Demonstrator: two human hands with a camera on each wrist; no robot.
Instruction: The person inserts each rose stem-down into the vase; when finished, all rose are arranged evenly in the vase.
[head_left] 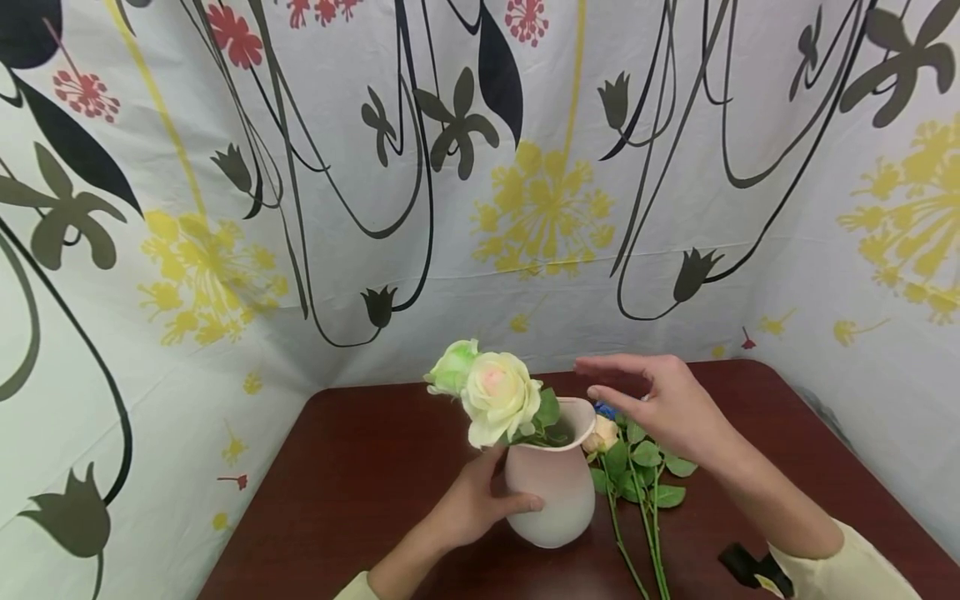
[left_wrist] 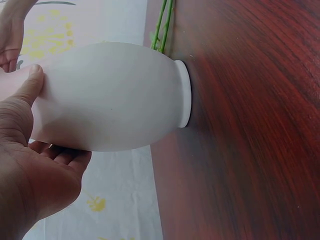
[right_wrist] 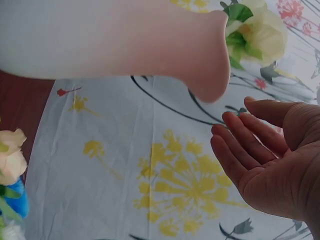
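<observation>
Left hand (head_left: 474,500) grips matte pink-to-white round-bellied vase (head_left: 561,492), cream-petalled roses (head_left: 498,396) leaning from it; right hand (head_left: 678,408) near vase rim (head_left: 579,403), thumb apart from fingers

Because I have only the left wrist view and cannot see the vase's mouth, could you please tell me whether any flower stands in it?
Observer: Yes, a cream rose leans out of the vase, with a greenish rose beside it.
Operator: Thank you; is the right hand holding anything?
Observer: No, it is empty and apart from the vase.
Operator: And what is at the top of the stems beside the vase?
Observer: A peach rose, next to something blue.
</observation>
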